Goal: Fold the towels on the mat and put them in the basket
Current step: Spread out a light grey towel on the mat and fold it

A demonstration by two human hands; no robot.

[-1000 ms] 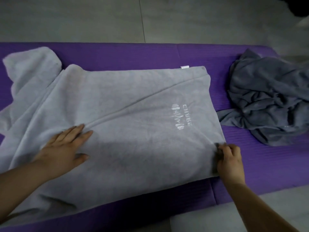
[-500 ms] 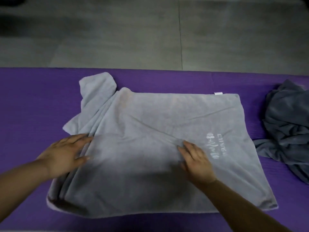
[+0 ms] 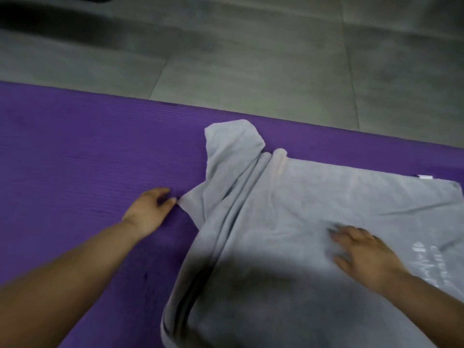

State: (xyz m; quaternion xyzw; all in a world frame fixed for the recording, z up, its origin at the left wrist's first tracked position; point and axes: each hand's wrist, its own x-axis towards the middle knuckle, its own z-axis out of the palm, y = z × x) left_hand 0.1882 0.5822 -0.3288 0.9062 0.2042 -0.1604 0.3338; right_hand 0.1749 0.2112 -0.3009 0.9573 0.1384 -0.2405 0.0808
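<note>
While the left hand (image 3: 148,213) pinches a pointed corner of the towel (image 3: 288,222) between curled fingertips, the right hand (image 3: 364,254) lies flat on the cloth with its fingers spread wide, pressing toward 4 o'clock of the view.

The purple mat (image 3: 75,159) lies bare from 8 through 10 o'clock, a wide stretch of ribbed surface beside the left hand. Its far edge runs slantwise from 9 o'clock down toward 3 o'clock, and beyond it, toward 12 o'clock, is grey tiled floor (image 3: 251,59). The towel's far edge stays inside that mat edge with a narrow purple strip between them. At 3 and 5 o'clock the towel runs out of view.

The towel is light grey and lies mostly spread. Its left side is gathered into long parallel folds running from 12 toward 6 o'clock, with a loose flap standing out at 11 o'clock of the cloth. A small white tag (image 3: 424,177) sits on the far edge, and a pale print (image 3: 426,259), too blurred to read, shows beside the right wrist.
</note>
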